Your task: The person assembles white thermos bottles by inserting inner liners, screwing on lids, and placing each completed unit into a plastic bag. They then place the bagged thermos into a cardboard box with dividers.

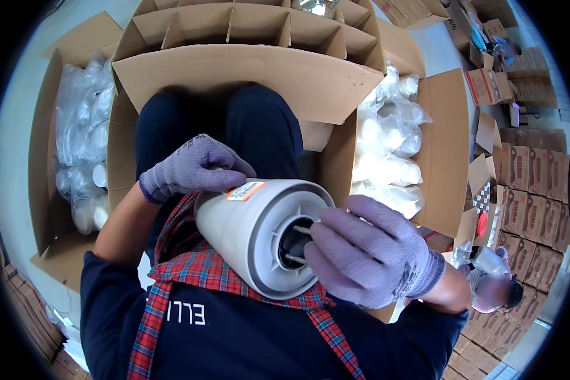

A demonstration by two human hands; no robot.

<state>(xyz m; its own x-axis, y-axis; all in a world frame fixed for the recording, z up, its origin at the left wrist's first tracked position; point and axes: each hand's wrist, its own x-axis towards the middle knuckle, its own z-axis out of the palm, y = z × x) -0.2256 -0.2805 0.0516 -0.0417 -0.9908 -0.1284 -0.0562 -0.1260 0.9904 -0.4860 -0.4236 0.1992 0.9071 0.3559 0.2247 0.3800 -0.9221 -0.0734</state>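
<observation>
A light grey plastic housing, rounded and tapering, lies tilted across my lap. Its ringed round end faces right, with a dark hole in the middle. My left hand, in a grey-purple glove, is closed on the upper side of the housing, beside an orange-and-white sticker. At the hole is my right hand, gloved alike, its fingers bent together. Two thin metal prongs run from the hole toward these fingers, which appear closed on them. The fingertips and the outer ends of the prongs are hidden.
A cardboard box with dividers stands before my knees, a shiny wrapped item in one far compartment. Open boxes of plastic-bagged white parts flank me at left and right. Stacked cartons and another person are farther right.
</observation>
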